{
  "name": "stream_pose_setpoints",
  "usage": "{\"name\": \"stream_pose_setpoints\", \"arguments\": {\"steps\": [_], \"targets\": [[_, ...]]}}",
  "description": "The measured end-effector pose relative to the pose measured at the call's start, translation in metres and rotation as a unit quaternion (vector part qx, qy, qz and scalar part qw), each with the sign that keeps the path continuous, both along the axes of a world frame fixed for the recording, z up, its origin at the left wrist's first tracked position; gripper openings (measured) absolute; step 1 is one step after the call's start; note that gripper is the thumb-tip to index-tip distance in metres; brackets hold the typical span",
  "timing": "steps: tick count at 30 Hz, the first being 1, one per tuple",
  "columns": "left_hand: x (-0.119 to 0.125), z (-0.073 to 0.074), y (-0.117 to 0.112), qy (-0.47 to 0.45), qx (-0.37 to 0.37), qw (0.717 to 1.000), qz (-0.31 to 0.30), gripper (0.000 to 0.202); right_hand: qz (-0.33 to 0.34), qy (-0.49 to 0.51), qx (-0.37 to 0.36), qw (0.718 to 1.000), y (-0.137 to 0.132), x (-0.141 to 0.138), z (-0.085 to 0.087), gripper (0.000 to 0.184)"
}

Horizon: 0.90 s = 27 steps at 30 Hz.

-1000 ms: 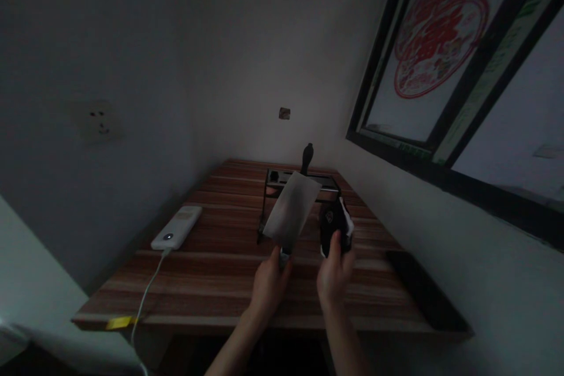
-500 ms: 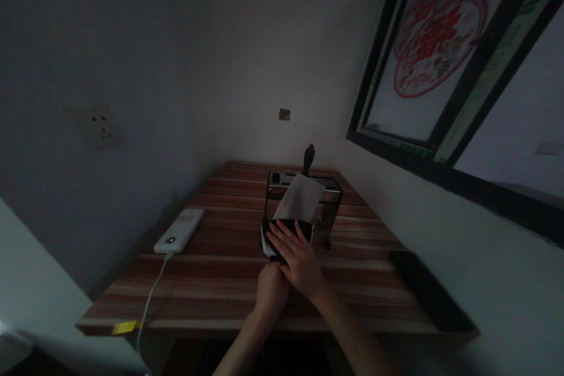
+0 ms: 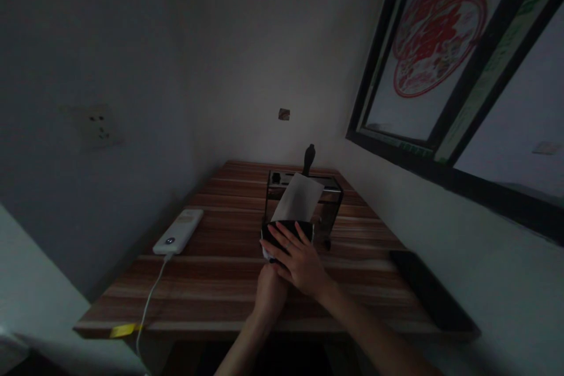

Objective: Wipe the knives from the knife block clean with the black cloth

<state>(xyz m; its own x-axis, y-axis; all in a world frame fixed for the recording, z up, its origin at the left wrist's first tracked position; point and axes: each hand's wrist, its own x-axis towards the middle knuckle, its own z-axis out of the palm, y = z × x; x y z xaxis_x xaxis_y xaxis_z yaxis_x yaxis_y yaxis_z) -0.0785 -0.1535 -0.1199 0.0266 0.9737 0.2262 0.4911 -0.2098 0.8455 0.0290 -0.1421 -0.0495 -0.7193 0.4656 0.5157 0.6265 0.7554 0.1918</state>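
At the near edge of the striped wooden table (image 3: 220,282), we saw a yellow tag (image 3: 123,330) with a pale cable (image 3: 152,294) running over it. Our left hand (image 3: 270,289) was clenched at the lower end of the cleaver (image 3: 299,198), with the handle hidden inside our fist. Just above it, our right hand (image 3: 304,267) lay with spread fingers across a dark cloth (image 3: 265,233) with a pale edge, which covered the lower part of the blade. We could not tell whether those fingers gripped the cloth or only pressed it. The rest of the pale blade slanted up and to the right, bare, in front of the knife rack (image 3: 328,188).

To our right, a flat dark slab (image 3: 429,291) lay along the table's side; to our left, well apart from our hands, the cable met a white power bank (image 3: 180,231). Beyond the blade, a black handle (image 3: 309,158) stood up at the rack's top, tilted slightly. Farther off we had a wall socket (image 3: 97,127) on the left, a dark window frame (image 3: 414,158) on the right, and a small brown patch (image 3: 284,114) on the far wall.
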Motion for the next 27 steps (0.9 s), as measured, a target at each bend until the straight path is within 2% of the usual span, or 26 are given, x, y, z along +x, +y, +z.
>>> {"name": "stream_pose_setpoints", "arguments": {"steps": [3, 8, 15, 27], "targets": [[-0.002, 0.004, 0.001, 0.028, -0.011, 0.999, -0.022, 0.025, -0.008, -0.002, 0.011, 1.000, 0.003, 0.000, 0.003, 0.045], [-0.002, 0.013, -0.001, 0.066, -0.056, 0.996, 0.016, 0.020, -0.015, 0.000, 0.027, 1.000, 0.010, 0.004, 0.007, 0.047], [-0.002, 0.023, -0.006, 0.088, -0.063, 0.994, 0.017, 0.038, -0.037, 0.008, 0.038, 0.999, 0.020, 0.007, 0.020, 0.054], [0.000, 0.015, -0.004, 0.110, -0.033, 0.993, 0.034, 0.042, -0.090, 0.052, 0.059, 0.993, 0.046, 0.015, 0.045, 0.057]]}}
